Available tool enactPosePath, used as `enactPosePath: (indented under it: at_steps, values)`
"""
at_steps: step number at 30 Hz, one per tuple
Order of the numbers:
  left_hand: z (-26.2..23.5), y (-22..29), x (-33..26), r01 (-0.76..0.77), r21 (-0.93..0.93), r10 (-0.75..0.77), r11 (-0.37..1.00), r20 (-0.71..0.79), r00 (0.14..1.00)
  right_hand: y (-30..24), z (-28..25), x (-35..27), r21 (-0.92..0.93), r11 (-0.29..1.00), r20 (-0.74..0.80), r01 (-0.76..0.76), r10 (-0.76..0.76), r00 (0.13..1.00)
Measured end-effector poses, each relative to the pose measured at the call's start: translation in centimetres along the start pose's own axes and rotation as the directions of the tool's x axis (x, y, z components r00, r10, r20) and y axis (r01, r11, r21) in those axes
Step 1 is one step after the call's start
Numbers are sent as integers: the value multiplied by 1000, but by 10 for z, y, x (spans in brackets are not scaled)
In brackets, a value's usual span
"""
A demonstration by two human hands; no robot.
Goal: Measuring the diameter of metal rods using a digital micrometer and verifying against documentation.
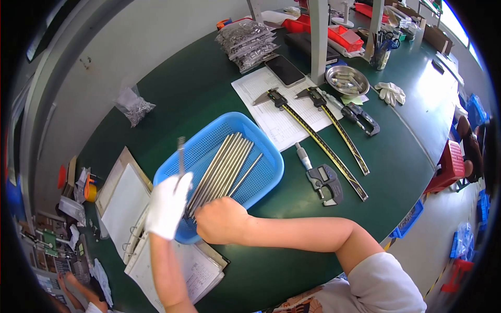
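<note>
The gloved left hand [169, 206], blurred, is closed on a metal rod [181, 154] pointing away from the body. The bare right hand [222, 220] is curled at the near ends of the bundled rods [222, 167]; whether it grips any cannot be told. The bundle lies inside the blue basket [270, 159] on the green table [271, 201]. Beyond lie a micrometer [324, 182] and two calipers [277, 98].

Bright glare on the green tabletop [425, 101]
</note>
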State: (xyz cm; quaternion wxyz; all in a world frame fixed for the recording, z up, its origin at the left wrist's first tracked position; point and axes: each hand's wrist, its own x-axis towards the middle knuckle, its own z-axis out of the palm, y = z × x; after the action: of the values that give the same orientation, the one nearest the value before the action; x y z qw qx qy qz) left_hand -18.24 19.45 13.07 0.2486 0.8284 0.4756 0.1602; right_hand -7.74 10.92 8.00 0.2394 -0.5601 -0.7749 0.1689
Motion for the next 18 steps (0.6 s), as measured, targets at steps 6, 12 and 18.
enactPosePath:
  at_steps: [6, 12, 18]
  values:
    - [-47, -33, -65, 412, -802, -10, 433, 453, 891, -1, 1, 0, -15, 1000, -52, 21, -22, 998]
    - [-38, -48, -114, 379, -921, -78, 95, 372, 925, 8, -32, -8, -64, 997, -401, 31, -54, 915]
    - [-11, -55, -154, 245, -965, -37, 96, 242, 969, 69, -96, -97, -261, 828, -367, -496, 390, 845]
